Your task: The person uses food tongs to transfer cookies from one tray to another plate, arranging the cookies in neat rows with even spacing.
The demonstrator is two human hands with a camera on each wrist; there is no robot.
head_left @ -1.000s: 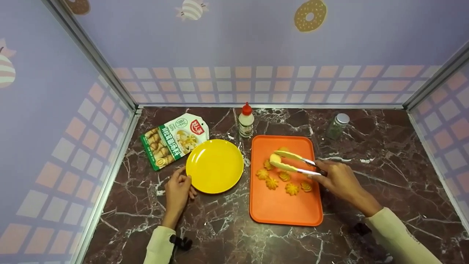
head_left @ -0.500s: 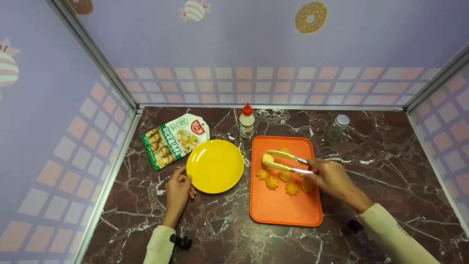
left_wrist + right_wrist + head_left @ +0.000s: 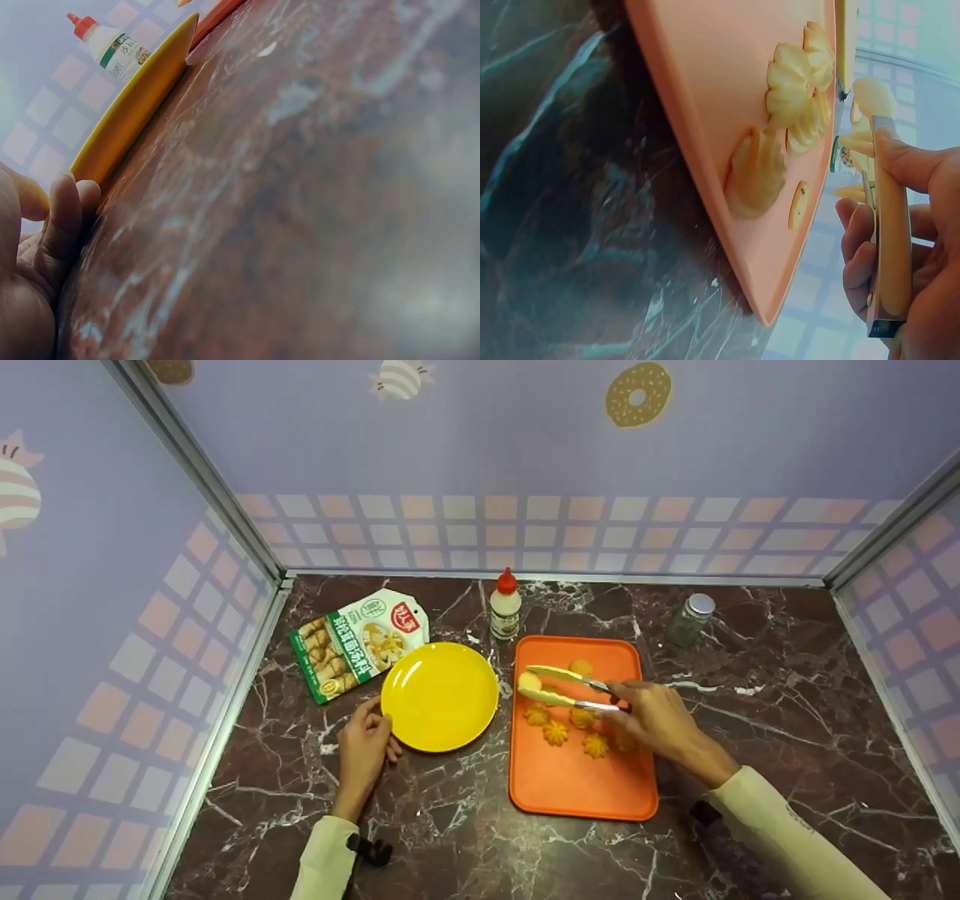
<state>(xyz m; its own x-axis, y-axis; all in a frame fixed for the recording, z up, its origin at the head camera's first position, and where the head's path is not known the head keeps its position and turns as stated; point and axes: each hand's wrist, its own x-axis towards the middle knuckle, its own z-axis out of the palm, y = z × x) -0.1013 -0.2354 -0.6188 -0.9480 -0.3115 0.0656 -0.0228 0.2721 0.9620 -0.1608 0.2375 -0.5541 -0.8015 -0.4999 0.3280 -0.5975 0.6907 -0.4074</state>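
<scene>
My right hand (image 3: 660, 724) grips metal tongs (image 3: 892, 240) with yellow tips, held over the left part of an orange tray (image 3: 577, 795). Between the tips sits a pale yellow cookie (image 3: 529, 682), close to the tray's left edge. Several golden piped cookies (image 3: 555, 733) lie on the tray below. My left hand (image 3: 362, 754) holds the left rim of a yellow plate (image 3: 441, 697) with curled fingers; the left wrist view shows its fingertips (image 3: 66, 196) right at that rim. The plate lies flat on the marbled tabletop, left of the tray.
A green and white food packet (image 3: 360, 645) lies behind the plate, partly under its edge in this view. A red-capped squeeze bottle (image 3: 505, 611) stands behind the tray's left corner, and a lidded glass jar (image 3: 691, 621) is at back right. Patterned walls enclose the table.
My right hand has moved left across the tray, carrying the tongs and the cookie toward the tray's left edge. The left hand and the plate have stayed in place.
</scene>
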